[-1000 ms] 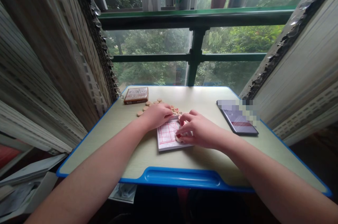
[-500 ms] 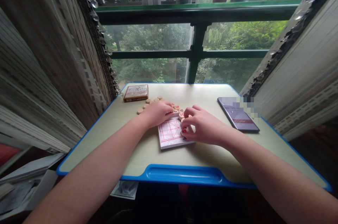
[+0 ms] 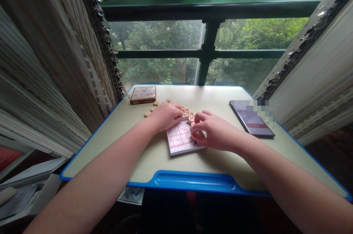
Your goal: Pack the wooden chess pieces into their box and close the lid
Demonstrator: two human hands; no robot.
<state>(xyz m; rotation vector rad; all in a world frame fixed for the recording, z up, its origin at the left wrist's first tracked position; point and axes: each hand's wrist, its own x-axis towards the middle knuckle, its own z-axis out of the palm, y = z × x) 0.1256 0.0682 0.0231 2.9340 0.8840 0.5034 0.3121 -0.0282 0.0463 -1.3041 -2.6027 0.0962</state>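
A white box or folded board printed with red chessboard lines (image 3: 180,136) lies in the middle of the table. My right hand (image 3: 213,129) is at its right side, thumb and fingers curled round a xiangqi piece (image 3: 196,134) with a red character. My left hand (image 3: 168,116) rests at the far left edge of the board, fingers bent inward; what its fingertips hold, if anything, is hidden. Beyond the board, between my hands, lie several round wooden xiangqi pieces (image 3: 191,119) with red and black characters. More plain-side-up pieces (image 3: 148,114) lie left of and behind my left hand.
A brown printed box (image 3: 143,94) sits at the table's far left corner. On the right lies a phone (image 3: 251,119) with its screen lit. The table (image 3: 110,153) has a blue rim and a blue front tray groove (image 3: 195,181). Curtains hang on both sides.
The view has shifted slightly, so the table items appear a little to the right and higher. Both hands keep nearly the same pose; the right fingers still hold the piece by the board.
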